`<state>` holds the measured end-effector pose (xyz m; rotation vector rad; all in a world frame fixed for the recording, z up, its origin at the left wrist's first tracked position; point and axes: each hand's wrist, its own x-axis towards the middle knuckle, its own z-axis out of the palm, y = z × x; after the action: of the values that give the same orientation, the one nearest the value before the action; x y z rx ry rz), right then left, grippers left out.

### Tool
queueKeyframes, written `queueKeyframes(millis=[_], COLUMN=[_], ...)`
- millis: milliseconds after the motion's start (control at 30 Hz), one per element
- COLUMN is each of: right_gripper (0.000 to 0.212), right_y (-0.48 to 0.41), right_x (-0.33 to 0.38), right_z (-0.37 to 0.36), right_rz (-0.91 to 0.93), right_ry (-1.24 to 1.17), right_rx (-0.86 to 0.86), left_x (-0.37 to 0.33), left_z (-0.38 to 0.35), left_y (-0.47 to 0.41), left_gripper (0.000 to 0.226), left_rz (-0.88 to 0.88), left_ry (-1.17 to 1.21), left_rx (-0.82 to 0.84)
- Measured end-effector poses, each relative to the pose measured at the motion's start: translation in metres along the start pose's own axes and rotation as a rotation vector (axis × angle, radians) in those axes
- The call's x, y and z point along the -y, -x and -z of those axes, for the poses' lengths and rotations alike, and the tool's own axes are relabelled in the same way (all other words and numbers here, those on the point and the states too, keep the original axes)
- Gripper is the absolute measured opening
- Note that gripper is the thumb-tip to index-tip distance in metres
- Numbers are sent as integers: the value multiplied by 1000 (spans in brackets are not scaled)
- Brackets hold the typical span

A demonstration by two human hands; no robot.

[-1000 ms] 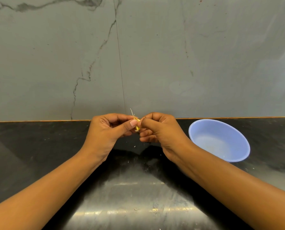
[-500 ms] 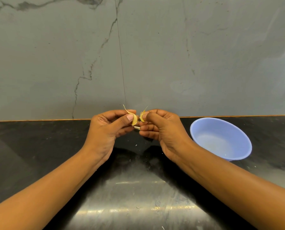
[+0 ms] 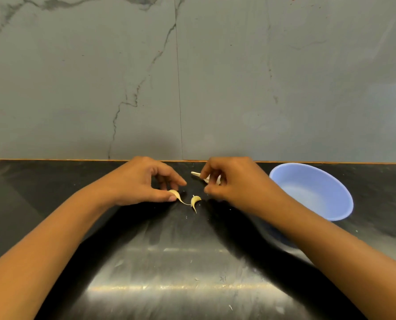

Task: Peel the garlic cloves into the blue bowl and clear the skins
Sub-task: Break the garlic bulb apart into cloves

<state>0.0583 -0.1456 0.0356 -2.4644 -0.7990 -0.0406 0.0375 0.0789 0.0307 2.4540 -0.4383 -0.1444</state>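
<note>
My right hand (image 3: 229,181) pinches a pale garlic clove (image 3: 204,177) just above the black counter, its stem end pointing left out of my fingers. My left hand (image 3: 144,183) hovers low over the counter with fingers loosely curled; its thumb tip touches a curled yellowish skin piece (image 3: 177,195). A second skin piece (image 3: 195,201) lies on the counter just right of the first. The blue bowl (image 3: 330,204) sits to the right of my right hand and looks empty.
The black counter (image 3: 169,262) runs back to a grey marble wall (image 3: 192,77). Small skin crumbs (image 3: 230,307) are scattered on the counter near the front.
Both hands came down from chest height to the counter and moved apart. The two skin pieces came off the clove and now lie on the counter; the clove stayed in my right hand.
</note>
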Motion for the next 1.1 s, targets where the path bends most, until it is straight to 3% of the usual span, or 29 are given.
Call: queueKeyframes(millis=[133,300,400,567,733,1100], right_gripper=[26,36,35,24,22,26], right_y=[-5,-4,-7,-9,-6,-4], right_x=[-3,-7,-11,-15,-6,-5], right_z=[10,-3,-9,-15,-17,-22], right_rz=[-76,-139,-149,-163,-53,28], right_ry=[163,255,178,-89,-293,-474], right_rx=[-107,27,39,-128,-308,-287], left_x=[-2,5,6,-1,-12,-20], left_z=[2,-2,-1,-4,-11,-23], left_y=[0,-5,-5,-5,-6,-8], left_gripper=[42,21,16,16,28,29], left_rz=[14,43,61,70,52,-22], left_ry=[146,267,151,99,359,782], left_rx=[-72,-267,-335,-361,-348,-379])
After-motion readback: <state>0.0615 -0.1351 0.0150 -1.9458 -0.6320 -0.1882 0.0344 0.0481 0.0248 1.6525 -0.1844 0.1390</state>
